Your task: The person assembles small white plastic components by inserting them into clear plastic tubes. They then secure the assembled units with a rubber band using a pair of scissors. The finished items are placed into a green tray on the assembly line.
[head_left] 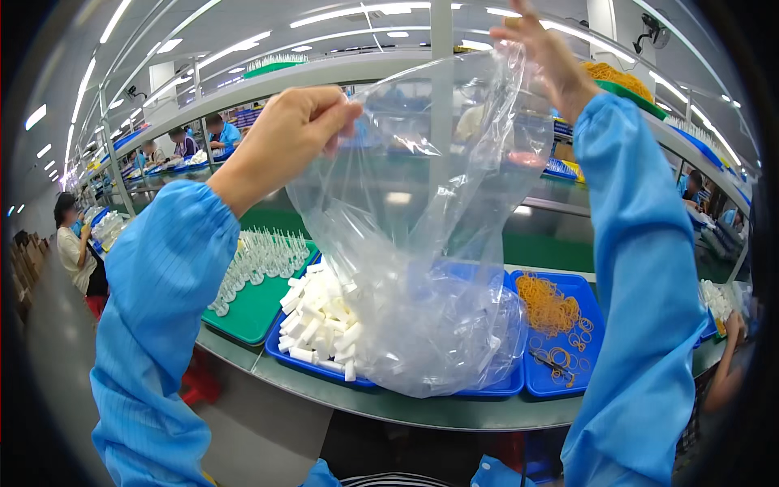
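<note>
A large clear plastic bag [406, 203] hangs upright in front of me, its top edge stretched between my hands. My left hand [300, 134] pinches the upper left edge. Higher up on the right, my right hand [552, 61] is at the bag's gathered upper right corner, some fingers stretched upward and blurred. The crumpled lower part of the bag rests over a blue tray [320, 369]; whether anything lies inside it is hard to tell. White foam-like blocks [312, 325] are heaped in that tray, left of the bag.
A green tray [251, 325] with clear spiky plastic parts [268, 256] stands left. To the right, a blue tray [596, 325] holds orange rubber bands [545, 304] and dark scissors [552, 365]. A shelf rail [324, 77] crosses behind the bag. Other people sit farther off.
</note>
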Tool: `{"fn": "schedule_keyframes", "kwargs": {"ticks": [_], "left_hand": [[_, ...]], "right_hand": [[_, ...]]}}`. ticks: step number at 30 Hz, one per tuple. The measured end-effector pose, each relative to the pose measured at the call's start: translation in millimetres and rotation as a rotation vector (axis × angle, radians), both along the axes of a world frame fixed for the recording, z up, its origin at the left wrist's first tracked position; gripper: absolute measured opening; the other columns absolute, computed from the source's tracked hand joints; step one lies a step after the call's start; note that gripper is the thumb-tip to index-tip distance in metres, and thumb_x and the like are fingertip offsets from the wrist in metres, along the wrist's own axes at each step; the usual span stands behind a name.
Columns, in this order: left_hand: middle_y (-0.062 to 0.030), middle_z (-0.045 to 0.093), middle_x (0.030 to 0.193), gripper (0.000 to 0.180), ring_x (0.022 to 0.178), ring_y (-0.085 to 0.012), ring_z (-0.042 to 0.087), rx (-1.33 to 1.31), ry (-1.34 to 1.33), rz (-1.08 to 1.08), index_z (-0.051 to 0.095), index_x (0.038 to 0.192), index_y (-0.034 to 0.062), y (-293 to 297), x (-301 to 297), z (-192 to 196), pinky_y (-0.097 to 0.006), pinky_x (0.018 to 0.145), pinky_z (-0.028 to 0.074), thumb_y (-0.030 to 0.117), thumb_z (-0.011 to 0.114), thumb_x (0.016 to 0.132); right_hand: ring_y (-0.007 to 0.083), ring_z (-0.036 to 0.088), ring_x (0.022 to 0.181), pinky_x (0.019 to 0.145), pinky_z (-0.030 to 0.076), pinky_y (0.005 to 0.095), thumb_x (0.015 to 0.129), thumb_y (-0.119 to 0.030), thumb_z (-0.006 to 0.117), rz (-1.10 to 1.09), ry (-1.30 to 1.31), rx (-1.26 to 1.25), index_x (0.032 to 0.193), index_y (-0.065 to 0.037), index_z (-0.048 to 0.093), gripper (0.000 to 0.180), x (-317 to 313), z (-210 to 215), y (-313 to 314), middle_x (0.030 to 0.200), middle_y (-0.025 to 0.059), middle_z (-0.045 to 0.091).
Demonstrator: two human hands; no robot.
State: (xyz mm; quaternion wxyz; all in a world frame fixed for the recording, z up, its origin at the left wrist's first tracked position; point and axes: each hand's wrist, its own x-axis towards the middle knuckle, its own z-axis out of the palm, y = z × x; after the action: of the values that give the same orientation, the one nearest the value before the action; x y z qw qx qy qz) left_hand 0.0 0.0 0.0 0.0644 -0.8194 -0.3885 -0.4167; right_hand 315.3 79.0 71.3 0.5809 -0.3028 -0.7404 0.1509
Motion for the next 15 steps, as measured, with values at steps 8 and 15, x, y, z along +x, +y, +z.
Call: {"fn": "schedule_keyframes", "kwargs": {"ticks": [8,15], "left_hand": [[-0.0094,0.066,0.076,0.03,0.067,-0.0325,0.062,0.662,0.385,0.439,0.063,0.088,0.0079,17.4,40.1,48.6,-0.041,0.061,0.046,0.036,0.061,0.096],[-0.0165,0.059,0.126,0.053,0.119,-0.0291,0.057,0.846,0.022,0.199,0.053,0.133,0.0069,-1.5,45.5,-2.5,-0.039,0.099,0.045,0.034,0.071,0.091]], "right_hand": [[0.0319,0.058,0.116,0.101,0.043,0.0439,0.078,-0.058,0.072,0.013,-0.537,0.067,0.127,0.001,0.061,0.077,-0.6,-23.9,-11.8,0.116,0.0229,0.064],[0.0107,0.063,0.073,0.07,0.05,0.0266,0.089,-0.017,0.066,-0.291,-0.349,0.162,0.1,0.001,0.072,0.022,36.1,-29.0,27.8,0.082,0.0063,0.069]]}}
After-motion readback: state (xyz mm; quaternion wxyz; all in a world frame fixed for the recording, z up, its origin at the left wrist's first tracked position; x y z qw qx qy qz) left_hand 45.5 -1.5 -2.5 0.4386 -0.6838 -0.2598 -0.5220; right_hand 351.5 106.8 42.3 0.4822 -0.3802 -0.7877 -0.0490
